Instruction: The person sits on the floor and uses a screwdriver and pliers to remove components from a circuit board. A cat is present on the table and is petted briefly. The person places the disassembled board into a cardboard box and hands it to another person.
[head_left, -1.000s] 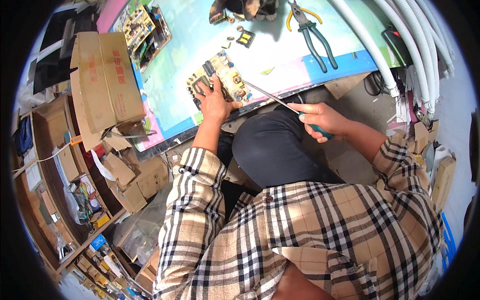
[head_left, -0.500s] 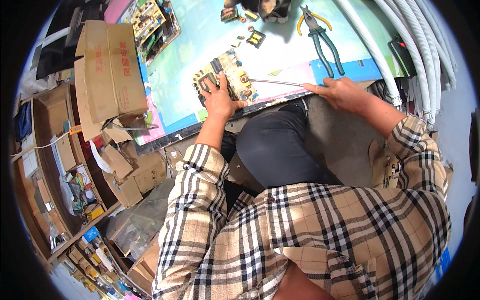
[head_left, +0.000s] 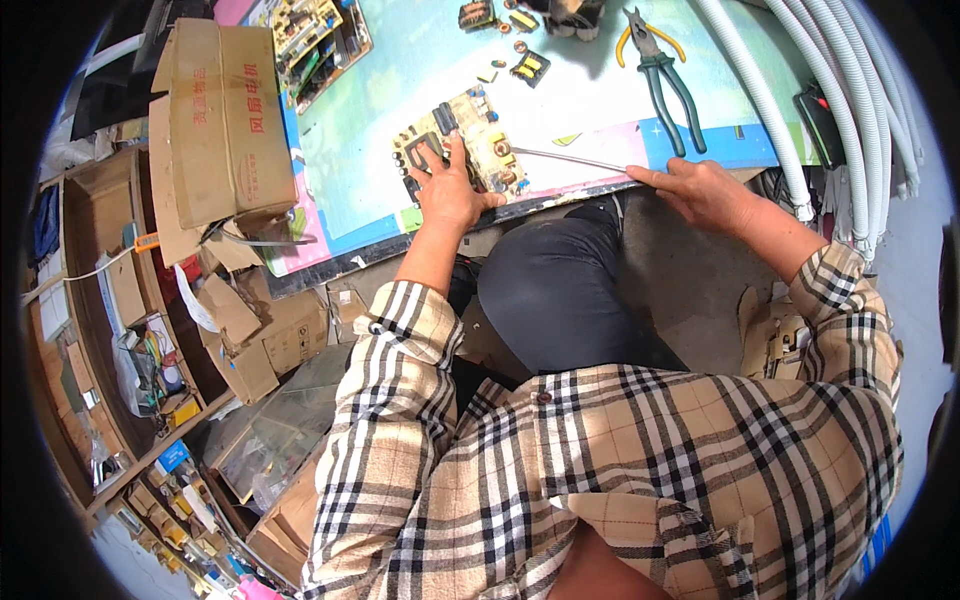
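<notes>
A tan circuit board point(head_left: 480, 112) crowded with parts lies near the table's front edge. My left hand point(head_left: 450, 192) rests on it, fingers spread over its black parts and thumb at the near edge. From the right, my right hand point(head_left: 705, 195) is closed around a screwdriver point(head_left: 575, 160) with a long thin metal shaft, its handle hidden in the palm. The shaft's end meets the board beside a copper coil point(head_left: 503, 149); the exact contact is too small to tell. Beyond the board lie a small black-and-yellow transformer point(head_left: 530, 67) and several other loose parts.
Pliers point(head_left: 660, 85) with green and yellow handles lie at the right. More circuit boards point(head_left: 318, 45) are stacked at the far left, near a cardboard box point(head_left: 225, 130). White corrugated hoses point(head_left: 830, 110) run along the right side. Shelves point(head_left: 110, 330) stand below left.
The view has shifted slightly, so the table's things appear a little to the right. Hands, board and screwdriver keep nearly the same places relative to one another.
</notes>
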